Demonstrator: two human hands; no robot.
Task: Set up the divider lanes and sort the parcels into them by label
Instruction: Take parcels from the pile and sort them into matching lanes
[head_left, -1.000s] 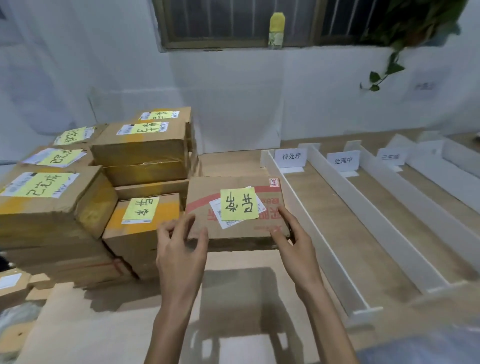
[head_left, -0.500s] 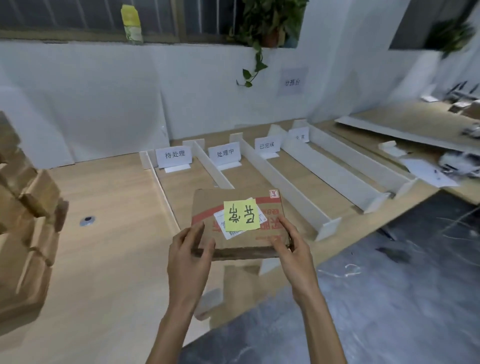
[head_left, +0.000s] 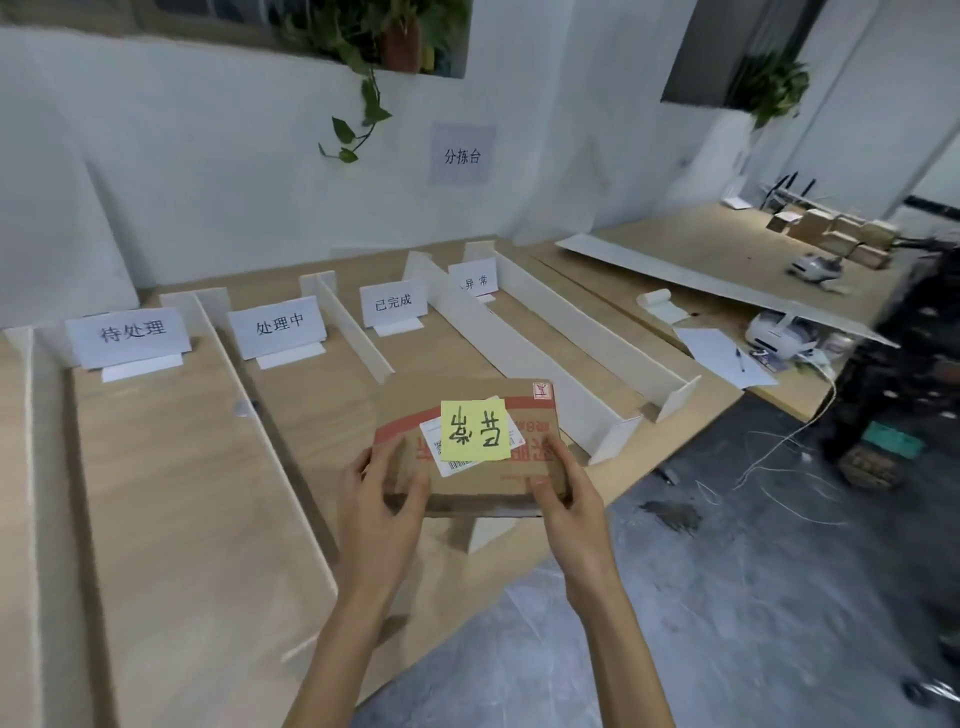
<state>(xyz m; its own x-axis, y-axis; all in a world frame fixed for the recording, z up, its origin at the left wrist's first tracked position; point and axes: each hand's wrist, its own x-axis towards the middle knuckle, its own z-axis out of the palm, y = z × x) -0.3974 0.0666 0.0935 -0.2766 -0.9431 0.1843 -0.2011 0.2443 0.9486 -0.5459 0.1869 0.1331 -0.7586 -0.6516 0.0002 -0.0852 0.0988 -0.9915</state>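
Note:
I hold a flat cardboard parcel (head_left: 524, 465) in the air over the front of the wooden table (head_left: 171, 499). A yellow sticky note (head_left: 474, 428) with handwritten characters sits on its top, over a white shipping label. My left hand (head_left: 382, 499) grips the parcel's near left corner and my right hand (head_left: 569, 493) grips its near right corner. Behind it run white divider lanes (head_left: 358, 332), each with a white sign card: 待处理 (head_left: 127, 332), 处理中 (head_left: 278, 325), 已完成 (head_left: 393, 301) and 异常 (head_left: 475, 281). No parcels lie in the visible parts of the lanes.
A long white board (head_left: 717, 283) lies across the table at the right, with paper sheets, a pen and a small white device (head_left: 779, 335) near it. Small cardboard boxes (head_left: 836, 236) stand at the far right. Grey floor with loose cords is at lower right.
My view has swung right, away from the stack of parcels. The parcel has travelled with both hands from beside the stack to above the front of the middle lanes.

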